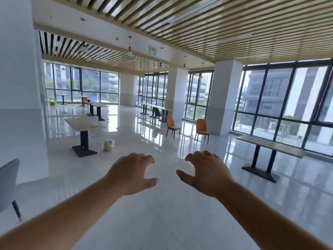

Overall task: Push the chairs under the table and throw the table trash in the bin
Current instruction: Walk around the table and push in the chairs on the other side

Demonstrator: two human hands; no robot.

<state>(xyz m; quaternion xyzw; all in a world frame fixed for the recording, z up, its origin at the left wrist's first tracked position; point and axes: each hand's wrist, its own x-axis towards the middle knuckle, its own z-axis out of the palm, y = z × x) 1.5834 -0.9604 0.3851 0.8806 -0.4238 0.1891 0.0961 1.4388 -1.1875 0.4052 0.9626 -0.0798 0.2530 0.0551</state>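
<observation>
My left hand [134, 173] and my right hand [207, 173] are stretched out in front of me over the glossy floor, palms down, fingers spread, holding nothing. Ahead on the left stands a light-topped table [79, 126] on a black pedestal, with pale blurred items on its far corner. A small bin lined with a bag [108, 145] sits on the floor right of that table. Two orange chairs [172, 126] [202, 128] stand loose in the open floor at mid right. A grey chair [8, 184] shows at the left edge.
A long table [270, 146] on black legs runs along the windows at right. More tables [98, 105] [158, 107] and a dark chair [157, 112] stand farther back. White pillars [222, 98] [19, 87] rise at right and at near left.
</observation>
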